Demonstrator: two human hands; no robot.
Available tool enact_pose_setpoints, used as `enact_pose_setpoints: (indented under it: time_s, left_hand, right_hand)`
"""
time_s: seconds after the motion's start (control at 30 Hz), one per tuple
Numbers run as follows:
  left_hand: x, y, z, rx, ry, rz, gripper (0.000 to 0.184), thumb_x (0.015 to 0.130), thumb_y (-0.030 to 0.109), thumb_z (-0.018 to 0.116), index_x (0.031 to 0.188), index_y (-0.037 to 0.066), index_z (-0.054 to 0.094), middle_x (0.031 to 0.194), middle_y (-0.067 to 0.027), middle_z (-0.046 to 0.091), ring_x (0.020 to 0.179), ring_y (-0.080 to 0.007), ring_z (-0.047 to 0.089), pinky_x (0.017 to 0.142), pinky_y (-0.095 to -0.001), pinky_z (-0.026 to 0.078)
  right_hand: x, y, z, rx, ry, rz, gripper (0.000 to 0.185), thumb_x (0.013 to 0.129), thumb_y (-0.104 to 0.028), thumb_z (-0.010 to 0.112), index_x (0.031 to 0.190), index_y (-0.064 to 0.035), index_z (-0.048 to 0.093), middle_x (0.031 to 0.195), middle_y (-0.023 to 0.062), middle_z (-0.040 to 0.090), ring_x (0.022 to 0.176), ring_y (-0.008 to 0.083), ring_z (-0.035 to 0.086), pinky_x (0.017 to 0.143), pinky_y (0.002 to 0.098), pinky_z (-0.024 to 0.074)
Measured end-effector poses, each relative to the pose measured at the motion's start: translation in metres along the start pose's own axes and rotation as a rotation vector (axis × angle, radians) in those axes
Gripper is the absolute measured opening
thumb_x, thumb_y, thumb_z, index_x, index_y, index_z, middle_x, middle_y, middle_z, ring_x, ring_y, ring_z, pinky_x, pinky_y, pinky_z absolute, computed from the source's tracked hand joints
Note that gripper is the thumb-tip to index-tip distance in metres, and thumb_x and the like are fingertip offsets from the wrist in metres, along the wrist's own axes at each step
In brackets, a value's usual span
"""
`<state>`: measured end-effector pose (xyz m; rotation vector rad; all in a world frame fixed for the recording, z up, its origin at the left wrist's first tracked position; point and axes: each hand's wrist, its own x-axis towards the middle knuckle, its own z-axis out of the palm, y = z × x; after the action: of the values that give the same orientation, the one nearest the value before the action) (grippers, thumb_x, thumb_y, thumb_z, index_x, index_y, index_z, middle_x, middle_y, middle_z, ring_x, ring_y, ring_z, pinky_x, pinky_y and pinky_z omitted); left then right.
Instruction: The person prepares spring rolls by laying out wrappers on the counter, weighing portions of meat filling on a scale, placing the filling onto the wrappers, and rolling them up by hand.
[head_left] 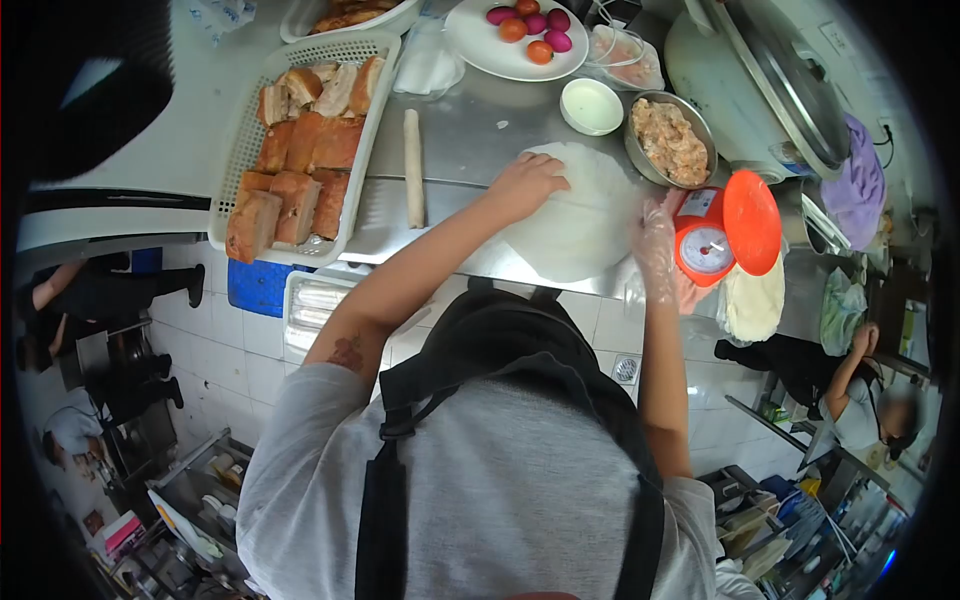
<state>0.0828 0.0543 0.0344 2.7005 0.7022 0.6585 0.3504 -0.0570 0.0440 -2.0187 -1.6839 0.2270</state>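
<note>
A thin round white dough sheet point(575, 225) lies on the steel counter, overhanging slightly at the front edge. Resting on its upper left part is my left hand point(530, 186), bare, with the fingers laid on the surface. My right hand point(655, 250) wears a clear plastic glove and is beside the sheet's right edge, close to a red kitchen scale point(703, 240). Its fingers look stretched out, though slightly blurred. A metal bowl of seasoned raw meat point(668, 142) and a small bowl of pale liquid point(591, 107) stand behind the sheet. A wooden rolling pin point(413, 168) lies to the left.
At left, a white basket point(350, 215) holds browned pork-belly blocks point(312, 142). A plate point(470, 45) carries pink and orange round items. A large lidded pot point(720, 85) stands at back right, near a purple cloth point(855, 185). Other people point(860, 400) are at both sides.
</note>
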Motion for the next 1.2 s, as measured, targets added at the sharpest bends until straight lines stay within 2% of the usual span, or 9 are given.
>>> enact_pose_setpoints:
  time_s: [0.1, 0.3, 0.47, 0.57, 0.67, 0.77, 0.97, 1.1, 1.2]
  left_hand:
    - [0.004, 0.007, -0.006, -0.004, -0.147, -0.297, 0.039, 0.081, 0.012, 0.069, 0.119, 0.015, 0.068, 0.124, -0.0082, 0.056, 0.115, -0.0336, 0.055, 0.102, -0.0449, 0.045]
    - [-0.037, 0.031, -0.042, -0.074, -0.215, -0.678, 0.045, 0.081, 0.019, 0.075, 0.124, 0.015, 0.065, 0.121, -0.0121, 0.053, 0.114, -0.033, 0.055, 0.099, -0.0442, 0.047]
    - [-0.047, 0.032, -0.044, 0.002, -0.039, -0.632, 0.05, 0.079, 0.016, 0.077, 0.127, 0.015, 0.064, 0.122, -0.0119, 0.053, 0.113, -0.0331, 0.054, 0.099, -0.0446, 0.046]
    - [-0.049, 0.026, -0.045, -0.002, -0.08, -0.623, 0.052, 0.078, 0.015, 0.077, 0.128, 0.015, 0.063, 0.123, -0.0118, 0.054, 0.116, -0.033, 0.054, 0.101, -0.0454, 0.044]
    - [-0.045, 0.017, -0.044, 0.047, -0.081, -0.576, 0.053, 0.078, 0.013, 0.076, 0.129, 0.015, 0.063, 0.125, -0.0125, 0.055, 0.12, -0.033, 0.052, 0.103, -0.047, 0.041]
    - [-0.044, 0.013, -0.039, 0.124, -0.006, -0.543, 0.054, 0.078, 0.01, 0.075, 0.131, 0.015, 0.063, 0.129, -0.0134, 0.055, 0.123, -0.0336, 0.051, 0.105, -0.0485, 0.039]
    - [-0.041, 0.013, -0.036, 0.226, 0.178, -0.659, 0.054, 0.081, 0.004, 0.069, 0.133, 0.013, 0.061, 0.138, -0.0148, 0.053, 0.129, -0.0352, 0.048, 0.11, -0.0494, 0.036]
    - [-0.032, 0.032, -0.005, -0.011, 0.204, -0.531, 0.052, 0.085, 0.008, 0.068, 0.136, 0.011, 0.059, 0.144, -0.0166, 0.05, 0.136, -0.0372, 0.043, 0.114, -0.0499, 0.033]
    - [-0.007, 0.081, 0.025, -0.124, 0.072, -0.401, 0.061, 0.09, 0.027, 0.067, 0.145, 0.008, 0.049, 0.155, -0.0186, 0.038, 0.145, -0.0382, 0.033, 0.119, -0.0502, 0.027]
  right_hand:
    - [0.025, 0.008, -0.01, 0.268, -0.061, 0.118, 0.039, 0.083, -0.017, 0.071, 0.117, 0.0006, 0.067, 0.093, 0.0182, 0.074, 0.09, 0.0318, 0.072, 0.085, 0.0417, 0.0541]
    - [0.009, 0.001, -0.001, 0.043, -0.154, 0.16, 0.06, 0.082, -0.038, 0.078, 0.127, -0.0002, 0.065, 0.088, 0.016, 0.072, 0.081, 0.0269, 0.069, 0.077, 0.0387, 0.0533]
    - [0.005, -0.011, 0.01, 0.151, -0.154, 0.207, 0.042, 0.082, -0.036, 0.076, 0.106, -0.0017, 0.072, 0.086, 0.0171, 0.071, 0.083, 0.0331, 0.068, 0.078, 0.0434, 0.0519]
    - [0.012, -0.016, 0.008, 0.181, -0.217, 0.195, 0.04, 0.084, -0.038, 0.075, 0.095, 0.0005, 0.075, 0.076, 0.0146, 0.069, 0.071, 0.0246, 0.066, 0.069, 0.0385, 0.0511]
    - [0.009, -0.013, 0.006, 0.204, -0.408, 0.348, 0.038, 0.085, -0.039, 0.071, 0.094, -0.0021, 0.073, 0.083, 0.0225, 0.069, 0.078, 0.0364, 0.068, 0.075, 0.0449, 0.0508]
    - [-0.013, -0.026, -0.011, 0.136, -0.398, 0.314, 0.038, 0.086, -0.039, 0.069, 0.094, -0.0021, 0.073, 0.08, 0.0205, 0.069, 0.078, 0.036, 0.069, 0.075, 0.0436, 0.0517]
    - [-0.029, -0.031, -0.031, 0.697, -1.051, 0.539, 0.037, 0.086, -0.038, 0.069, 0.091, -0.0014, 0.074, 0.073, 0.0101, 0.07, 0.072, 0.021, 0.067, 0.074, 0.0348, 0.0532]
    - [-0.004, -0.015, -0.026, 0.377, -0.619, 0.306, 0.037, 0.089, -0.038, 0.069, 0.093, -0.001, 0.074, 0.071, 0.0081, 0.066, 0.067, 0.0144, 0.062, 0.068, 0.0324, 0.0501]
    - [0.016, -0.027, -0.042, 0.402, -0.577, 0.367, 0.034, 0.091, -0.033, 0.068, 0.095, 0.0003, 0.073, 0.073, 0.008, 0.067, 0.069, 0.0144, 0.061, 0.069, 0.0322, 0.0495]
